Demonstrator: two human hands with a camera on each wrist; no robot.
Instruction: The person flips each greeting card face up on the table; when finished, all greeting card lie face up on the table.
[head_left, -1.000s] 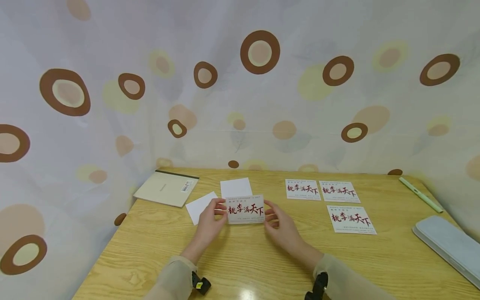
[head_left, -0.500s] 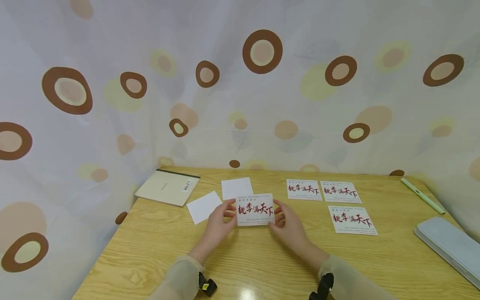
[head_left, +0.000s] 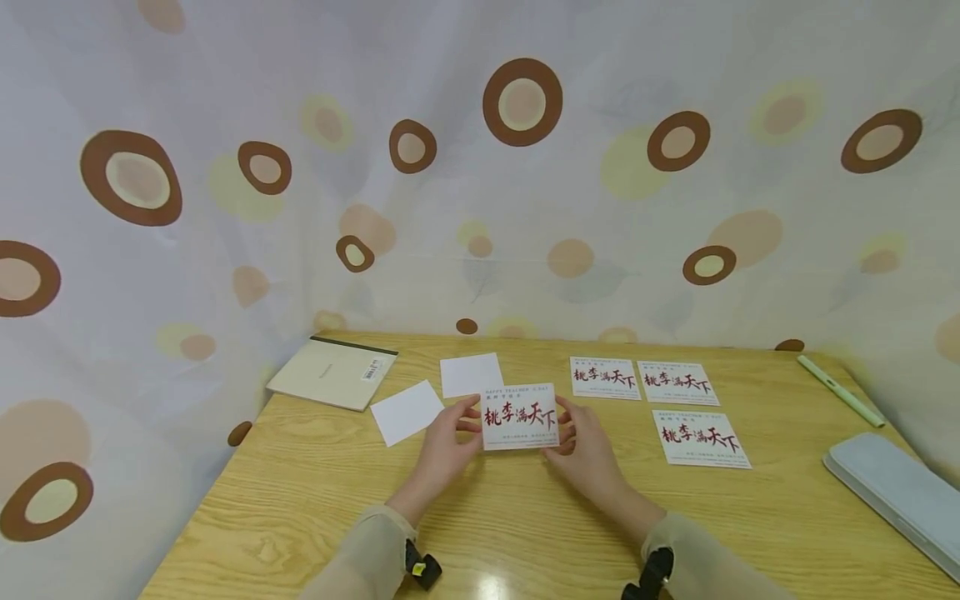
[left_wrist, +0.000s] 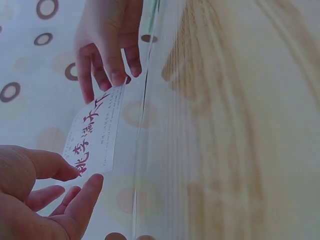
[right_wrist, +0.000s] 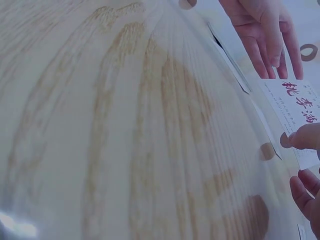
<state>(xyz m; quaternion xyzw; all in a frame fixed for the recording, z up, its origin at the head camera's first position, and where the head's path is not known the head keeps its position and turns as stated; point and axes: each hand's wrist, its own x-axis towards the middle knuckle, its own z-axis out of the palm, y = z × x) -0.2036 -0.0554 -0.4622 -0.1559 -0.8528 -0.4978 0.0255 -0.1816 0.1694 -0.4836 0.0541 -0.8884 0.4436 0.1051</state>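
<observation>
A white greeting card (head_left: 519, 417) with large red Chinese characters and small print is held up above the table, its printed face toward the head camera. My left hand (head_left: 448, 442) pinches its left edge between thumb and fingers. On the opposite edge my right hand (head_left: 588, 450) grips it the same way, the thumb near the lower corner. In the left wrist view the card (left_wrist: 95, 130) stretches between both hands and looks tilted. The right wrist view catches only part of the card (right_wrist: 295, 110), with the right thumb (right_wrist: 306, 136) on its face.
Two blank white cards (head_left: 407, 412) (head_left: 471, 375) lie behind and left of the hands, beside a cream notebook (head_left: 330, 373). Three matching printed cards (head_left: 603, 378) (head_left: 678, 383) (head_left: 701, 439) lie to the right. Farther right are a green pen (head_left: 840, 390) and a pale blue case (head_left: 900, 492). A patterned curtain (head_left: 420, 308) borders the wooden table (head_left: 510, 517).
Both hands have carried the card to the right, away from the blank cards. Its face has tipped more toward the head camera. The things on the table stay where they were.
</observation>
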